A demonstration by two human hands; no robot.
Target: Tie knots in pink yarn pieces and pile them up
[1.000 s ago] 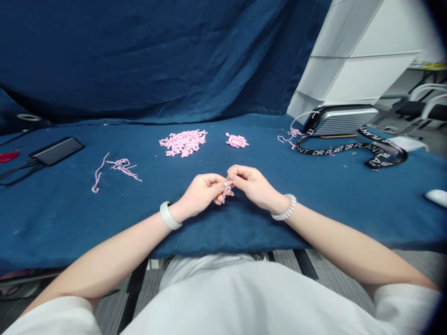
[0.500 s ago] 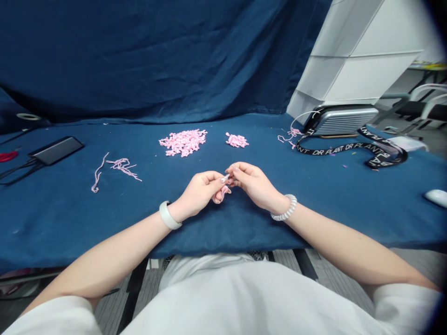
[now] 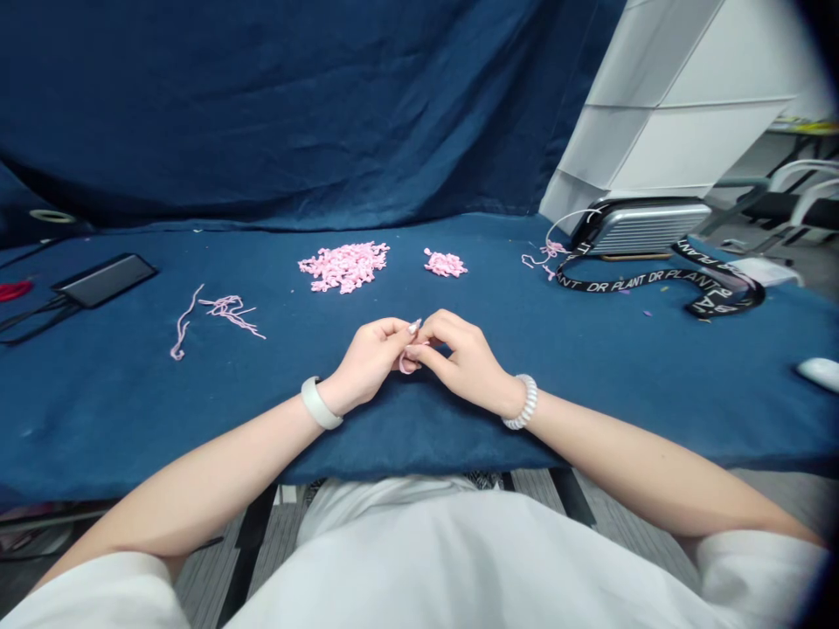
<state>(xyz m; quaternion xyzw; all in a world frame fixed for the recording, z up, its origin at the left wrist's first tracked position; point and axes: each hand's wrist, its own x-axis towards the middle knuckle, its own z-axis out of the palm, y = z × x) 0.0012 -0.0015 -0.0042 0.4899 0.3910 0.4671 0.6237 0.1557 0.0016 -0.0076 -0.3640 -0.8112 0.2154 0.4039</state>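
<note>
My left hand (image 3: 373, 360) and my right hand (image 3: 462, 354) meet above the near middle of the blue cloth, fingertips touching. Between them is a short piece of pink yarn (image 3: 406, 363), mostly hidden by the fingers. Both hands are closed in a pinch on it, the right thumb lying across below the left fingertips. Beyond them lie a large heap of small pink yarn pieces (image 3: 346, 266) and, to its right, a smaller heap (image 3: 445, 263). Loose pink strands (image 3: 232, 313) are spread on the cloth to the left.
A dark box with cables (image 3: 105, 279) lies at the left, near a red cord (image 3: 14, 291). On the right stand a silver ribbed case (image 3: 655, 229), a black lettered lanyard (image 3: 633, 285) and a white mouse (image 3: 819, 372). More pink yarn (image 3: 549, 253) lies beside the case.
My right hand has shifted slightly left and turned over the left fingertips, its thumb now lower. The yarn piece is more covered. The heaps and strands have stayed put.
</note>
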